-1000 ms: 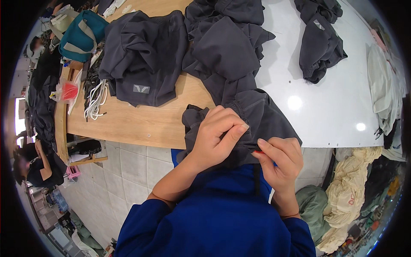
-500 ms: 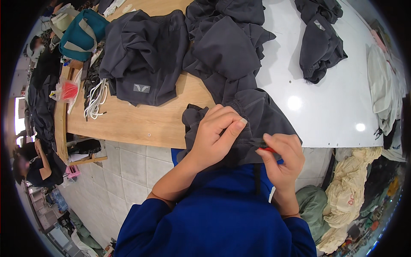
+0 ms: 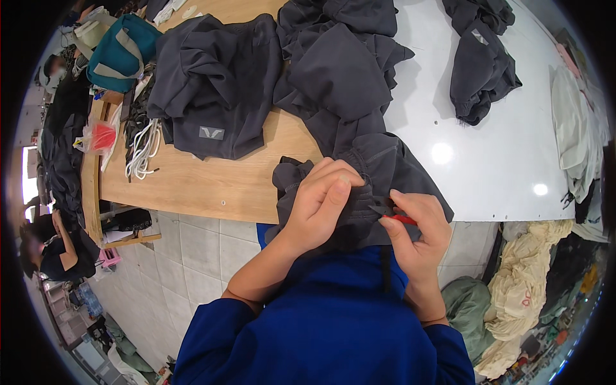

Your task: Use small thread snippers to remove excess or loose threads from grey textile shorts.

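Note:
A dark grey garment [image 3: 409,168] with a gathered elastic edge hangs over the table's front edge toward my lap. My left hand [image 3: 326,205] is closed on that gathered edge, thumb on top, with its fingertips tucked into the cloth. In my right hand [image 3: 420,228] is a small pair of red-handled thread snips [image 3: 402,219], gripped between thumb and fingers. Their dark blades point left, close to the elastic edge and just right of my left hand. Whether the blades touch the cloth I cannot tell.
More dark grey garments [image 3: 215,83] lie on the wooden table [image 3: 192,186], with white cords [image 3: 142,154] and a teal bag [image 3: 122,54] at left. Another grey piece [image 3: 484,77] lies on the white tabletop [image 3: 507,173]. Cream cloth [image 3: 523,282] is heaped at right. A person [image 3: 58,247] sits at far left.
My right hand has shifted slightly left and the snips' blades show more plainly. My left thumb has moved a little left, still on the garment.

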`<state>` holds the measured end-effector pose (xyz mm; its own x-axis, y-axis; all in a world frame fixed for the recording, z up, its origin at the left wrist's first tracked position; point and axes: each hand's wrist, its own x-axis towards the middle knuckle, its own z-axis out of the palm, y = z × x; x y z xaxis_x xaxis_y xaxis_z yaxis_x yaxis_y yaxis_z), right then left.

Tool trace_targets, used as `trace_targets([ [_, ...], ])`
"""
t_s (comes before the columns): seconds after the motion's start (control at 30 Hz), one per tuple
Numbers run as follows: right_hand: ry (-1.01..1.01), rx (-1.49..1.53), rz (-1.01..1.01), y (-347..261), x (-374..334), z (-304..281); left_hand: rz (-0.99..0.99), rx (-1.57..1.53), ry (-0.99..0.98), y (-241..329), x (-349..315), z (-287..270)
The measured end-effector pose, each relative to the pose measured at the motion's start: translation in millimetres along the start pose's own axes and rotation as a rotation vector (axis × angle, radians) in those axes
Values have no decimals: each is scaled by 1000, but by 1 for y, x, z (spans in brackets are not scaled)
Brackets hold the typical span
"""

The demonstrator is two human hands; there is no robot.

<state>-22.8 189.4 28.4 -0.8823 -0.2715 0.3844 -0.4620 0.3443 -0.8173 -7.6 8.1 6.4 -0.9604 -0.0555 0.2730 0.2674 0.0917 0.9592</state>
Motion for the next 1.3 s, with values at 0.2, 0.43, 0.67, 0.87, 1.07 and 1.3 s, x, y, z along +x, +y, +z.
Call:
trace_targets([
  [0.2,-9,-200,-106,-2,3,-1,-16,284,26,14,3,4],
  [0.43,34,-267,-118,0,6,-1,14,380,17,15,3,5],
  [0.67,24,-246,-118,-1,5,-1,67,389,85,10,2,8],
  [0.87,33,-274,-120,-1,5,1,95,445,95,10,2,9],
  [1.07,52,-259,-127,0,6,3,84,452,77,14,3,8],
  [1.3,89,-271,-161,3,4,5,61,421,58,14,3,8],
])
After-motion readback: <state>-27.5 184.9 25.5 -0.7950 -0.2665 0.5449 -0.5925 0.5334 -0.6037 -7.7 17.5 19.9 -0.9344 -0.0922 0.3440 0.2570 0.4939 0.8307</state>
